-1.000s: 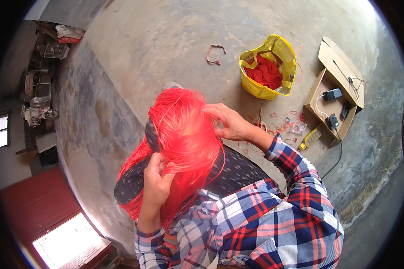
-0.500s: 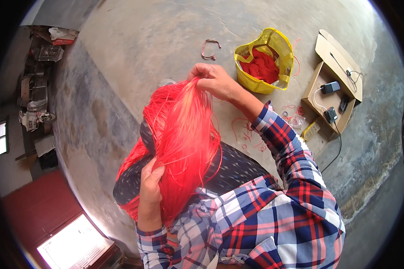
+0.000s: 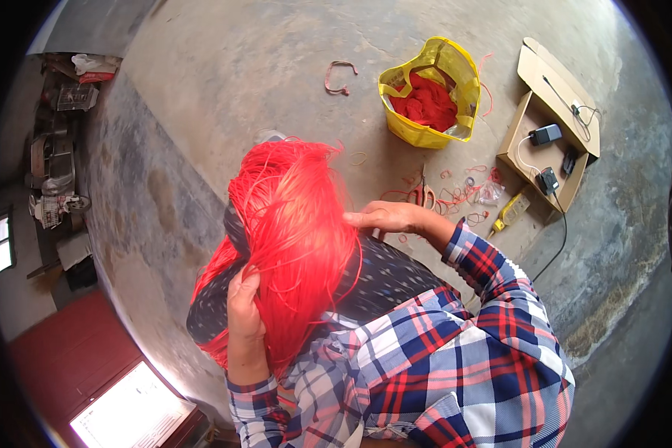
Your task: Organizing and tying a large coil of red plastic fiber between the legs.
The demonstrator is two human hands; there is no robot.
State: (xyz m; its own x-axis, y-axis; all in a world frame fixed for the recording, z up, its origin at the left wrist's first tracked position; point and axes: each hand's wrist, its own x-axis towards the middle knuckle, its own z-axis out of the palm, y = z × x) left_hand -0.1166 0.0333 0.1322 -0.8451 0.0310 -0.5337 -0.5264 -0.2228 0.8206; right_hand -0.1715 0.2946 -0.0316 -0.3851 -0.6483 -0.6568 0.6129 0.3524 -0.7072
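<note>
A thick bundle of bright red strands [image 3: 295, 224] lies draped across my lap, over dark patterned trousers [image 3: 396, 272]. My left hand [image 3: 245, 306] is closed at the bundle's left side, pinching some strands between thumb and fingers. At the opposite edge is my right hand [image 3: 388, 216], stretched toward the strands with a digit extended and its tip at their border. No strands show gripped in it, though its lower fingers are partly hidden.
Beyond my right hand, scissors [image 3: 424, 196] lie among red string scraps [image 3: 455, 200]. A yellow bag [image 3: 425, 138] holds more red strands. Farther right are a yellow tool [image 3: 509, 213] and an open cardboard box [image 3: 517, 142] with adapters and cables. A short cord [image 3: 336, 91] lies ahead.
My right hand has let go of the lifted strands at the bundle's top and moved down to its right edge. The strands have dropped flatter. My left hand still pinches the left side.
</note>
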